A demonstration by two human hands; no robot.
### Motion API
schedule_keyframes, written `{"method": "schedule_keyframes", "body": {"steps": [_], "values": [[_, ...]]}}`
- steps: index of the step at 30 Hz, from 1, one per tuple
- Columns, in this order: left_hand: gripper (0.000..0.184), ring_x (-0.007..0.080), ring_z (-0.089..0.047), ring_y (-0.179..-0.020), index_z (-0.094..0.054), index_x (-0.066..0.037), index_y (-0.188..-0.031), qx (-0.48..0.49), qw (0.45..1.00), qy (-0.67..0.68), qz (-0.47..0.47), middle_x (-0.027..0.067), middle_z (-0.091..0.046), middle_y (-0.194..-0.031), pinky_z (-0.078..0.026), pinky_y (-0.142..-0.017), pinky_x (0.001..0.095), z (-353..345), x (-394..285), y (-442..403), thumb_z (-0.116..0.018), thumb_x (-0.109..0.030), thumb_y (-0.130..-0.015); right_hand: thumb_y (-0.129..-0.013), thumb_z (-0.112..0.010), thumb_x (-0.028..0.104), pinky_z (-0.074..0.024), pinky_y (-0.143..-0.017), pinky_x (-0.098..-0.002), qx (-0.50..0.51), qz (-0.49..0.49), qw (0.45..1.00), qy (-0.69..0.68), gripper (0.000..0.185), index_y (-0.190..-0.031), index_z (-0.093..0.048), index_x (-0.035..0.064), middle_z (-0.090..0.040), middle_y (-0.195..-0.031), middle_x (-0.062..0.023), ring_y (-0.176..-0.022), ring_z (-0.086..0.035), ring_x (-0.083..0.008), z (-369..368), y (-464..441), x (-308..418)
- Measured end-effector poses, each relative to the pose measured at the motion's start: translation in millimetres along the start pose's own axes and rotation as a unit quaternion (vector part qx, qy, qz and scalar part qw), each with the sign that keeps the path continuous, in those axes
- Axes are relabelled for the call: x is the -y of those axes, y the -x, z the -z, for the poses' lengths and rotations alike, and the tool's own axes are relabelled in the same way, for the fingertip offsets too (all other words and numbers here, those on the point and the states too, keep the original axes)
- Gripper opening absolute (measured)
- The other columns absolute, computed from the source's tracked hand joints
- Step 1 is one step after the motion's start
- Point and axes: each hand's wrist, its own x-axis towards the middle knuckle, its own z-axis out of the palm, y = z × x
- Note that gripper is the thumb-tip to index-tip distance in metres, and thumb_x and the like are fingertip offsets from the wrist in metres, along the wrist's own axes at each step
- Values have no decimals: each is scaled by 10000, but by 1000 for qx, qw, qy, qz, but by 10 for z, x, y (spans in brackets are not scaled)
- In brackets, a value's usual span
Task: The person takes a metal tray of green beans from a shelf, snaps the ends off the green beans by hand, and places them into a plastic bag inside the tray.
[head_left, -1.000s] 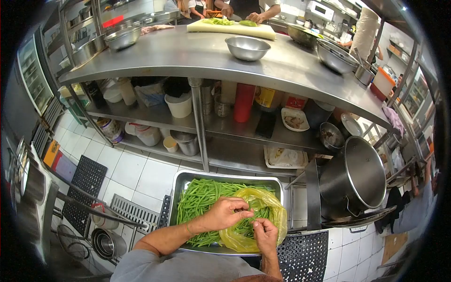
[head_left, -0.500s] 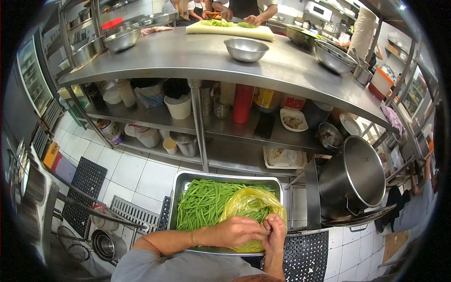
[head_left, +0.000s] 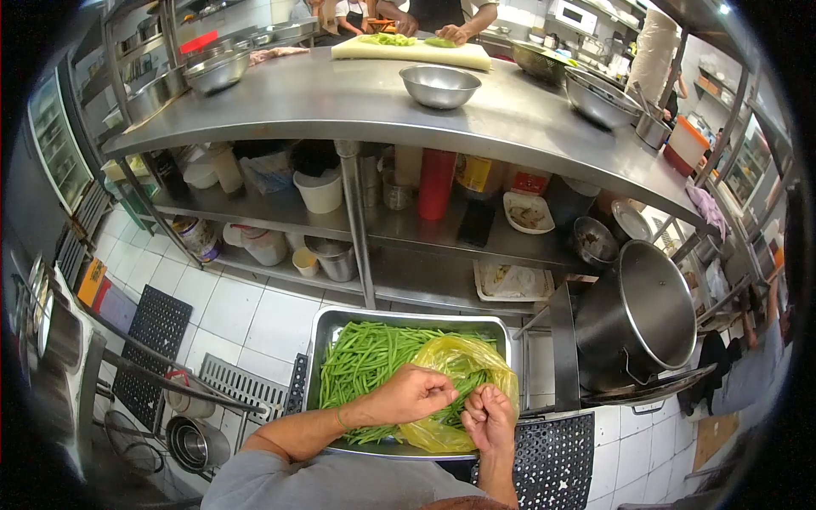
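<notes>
Head view looks down on a metal tray [head_left: 314, 365] close against the person, with long green beans [head_left: 365, 361] heaped across its left and middle and a crumpled yellow plastic bag [head_left: 435, 439] lying open at its right end, more beans showing inside its mouth. Above the bag, the left hand [head_left: 415, 393] has its thumb and fingertips drawn close together; whether a bean is pinched there I cannot tell. Just beside it, the right hand [head_left: 489, 416] has its fingers curled near the bag's right edge, and their grip is likewise unclear. As for risks, the thin bag mouth looks loose and folded, so a dragging wrist could collapse it over the beans inside or tip some of them into the heap, mixing the two lots. Small pieces let go between the hands could land in either place, since the bag's edge lies right against the heap. A forearm pressing hard on the near rim might shift the tray. Beyond it, a steel surface [head_left: 280, 93] carries a bowl [head_left: 439, 87], well apart from the hands.
</notes>
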Motion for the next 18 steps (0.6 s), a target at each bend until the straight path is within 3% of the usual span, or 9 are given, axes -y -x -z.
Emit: {"method": "schedule_keyframes", "body": {"steps": [4,5,6,10,18], "values": [[193,168,-533,-482,-699,7,-853,72,996,-17,43,117,-572,-570,-434,-498,326,10,59,8,-639,-175,-869,-981,-580,133,-398,-471,-254,-20,55,992,114,166,-1080,-654,22,-574,-689,-37,-523,-452,-100,-67,75,15],[187,156,-562,-518,-708,-6,-890,102,992,-34,61,116,-608,-610,-452,-522,321,27,43,3,-642,-178,-862,-962,-599,106,-431,-506,-259,9,165,925,342,165,-1075,-669,8,-619,-717,-62,-555,-514,-115,-122,65,-4],[192,144,-592,-554,-718,-19,-927,133,987,-51,79,114,-644,-651,-470,-546,316,39,28,0,-646,-181,-855,-943,-619,78,-464,-540,-263,35,264,794,547,166,-1070,-684,-5,-664,-745,-87,-587,-575,-130,-160,70,-15],[197,150,-594,-555,-717,-16,-917,110,990,-53,69,115,-646,-651,-473,-553,316,74,-4,2,-648,-189,-851,-910,-648,54,-492,-602,-264,13,208,788,579,141,-1022,-703,-12,-704,-824,-117,-658,-637,-138,-216,114,-4],[180,135,-647,-632,-724,-9,-917,119,988,-40,90,111,-699,-727,-512,-611,301,111,61,28,-631,-156,-870,-916,-649,75,-445,-551,-263,6,208,788,579,149,-1039,-699,8,-641,-693,-76,-573,-553,-119,-193,134,27]]}}
